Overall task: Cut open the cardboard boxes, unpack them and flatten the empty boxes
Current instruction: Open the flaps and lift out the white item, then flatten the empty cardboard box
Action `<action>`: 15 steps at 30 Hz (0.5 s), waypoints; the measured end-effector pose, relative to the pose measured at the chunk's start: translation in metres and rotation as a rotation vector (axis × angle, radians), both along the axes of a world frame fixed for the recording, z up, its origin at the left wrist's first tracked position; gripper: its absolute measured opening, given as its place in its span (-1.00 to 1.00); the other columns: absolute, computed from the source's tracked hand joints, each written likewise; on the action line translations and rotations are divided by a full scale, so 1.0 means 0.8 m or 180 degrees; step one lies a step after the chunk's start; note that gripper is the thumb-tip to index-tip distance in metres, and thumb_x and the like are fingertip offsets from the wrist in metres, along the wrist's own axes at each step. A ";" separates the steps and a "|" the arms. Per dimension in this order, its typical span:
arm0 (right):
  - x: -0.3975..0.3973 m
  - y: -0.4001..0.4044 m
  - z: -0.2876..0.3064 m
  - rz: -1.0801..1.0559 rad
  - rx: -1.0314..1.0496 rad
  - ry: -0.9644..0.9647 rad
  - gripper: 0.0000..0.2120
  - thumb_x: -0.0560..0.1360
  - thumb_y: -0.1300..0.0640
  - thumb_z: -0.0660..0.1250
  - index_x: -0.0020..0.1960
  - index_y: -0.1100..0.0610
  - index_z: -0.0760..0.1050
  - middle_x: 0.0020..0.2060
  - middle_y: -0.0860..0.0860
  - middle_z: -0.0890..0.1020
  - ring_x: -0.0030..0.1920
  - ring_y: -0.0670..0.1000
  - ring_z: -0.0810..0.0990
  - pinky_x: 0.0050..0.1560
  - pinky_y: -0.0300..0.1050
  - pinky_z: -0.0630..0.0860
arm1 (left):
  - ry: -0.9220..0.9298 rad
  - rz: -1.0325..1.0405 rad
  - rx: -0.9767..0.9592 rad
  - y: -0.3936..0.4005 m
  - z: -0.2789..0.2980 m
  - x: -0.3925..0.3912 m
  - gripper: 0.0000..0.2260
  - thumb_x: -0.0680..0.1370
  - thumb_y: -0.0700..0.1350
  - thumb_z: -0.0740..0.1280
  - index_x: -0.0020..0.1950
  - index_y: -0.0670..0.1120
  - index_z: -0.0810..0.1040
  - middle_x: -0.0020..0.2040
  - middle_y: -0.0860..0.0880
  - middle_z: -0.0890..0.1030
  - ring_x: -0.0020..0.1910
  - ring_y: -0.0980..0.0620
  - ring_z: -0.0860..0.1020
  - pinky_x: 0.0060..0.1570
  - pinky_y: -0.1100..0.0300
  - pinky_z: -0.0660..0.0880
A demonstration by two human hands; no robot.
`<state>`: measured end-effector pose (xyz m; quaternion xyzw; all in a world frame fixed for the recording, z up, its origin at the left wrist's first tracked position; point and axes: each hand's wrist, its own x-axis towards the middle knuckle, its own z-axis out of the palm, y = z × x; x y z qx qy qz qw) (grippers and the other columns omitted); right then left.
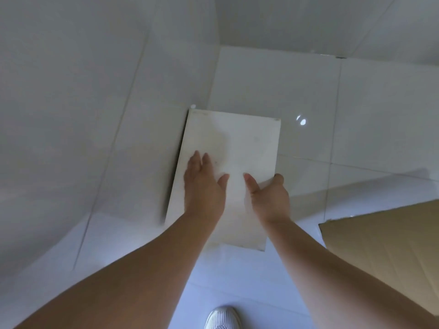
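Holding a white slab (228,167) over the floor (95,115), left hand (202,184) flat on top, right hand (268,195) gripping its edge; unpacking looks underway, cardboard box (384,255) at right unflattened.

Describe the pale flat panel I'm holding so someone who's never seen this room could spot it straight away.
Start at the glossy white tiled floor; the white rectangular flat panel is above it at the centre of the view. The left hand lies flat on it and the right hand grips its right edge. Unlike the brown cardboard sheet at right, it is white and faintly stained.
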<state>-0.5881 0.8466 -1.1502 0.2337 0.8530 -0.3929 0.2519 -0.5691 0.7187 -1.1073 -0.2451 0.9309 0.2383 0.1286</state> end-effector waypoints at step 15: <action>0.032 0.292 0.236 0.1076 0.0027 0.1150 -0.45 0.51 -0.23 0.23 0.37 0.07 0.34 0.25 -0.02 0.52 0.02 -0.09 0.57 -0.15 -0.35 0.41 | 0.0121 -0.0049 0.0070 0.205 0.170 0.085 -0.56 0.60 0.00 0.21 0.46 -0.05 0.29 0.43 -0.03 0.35 0.37 -0.04 0.33 0.31 0.07 0.30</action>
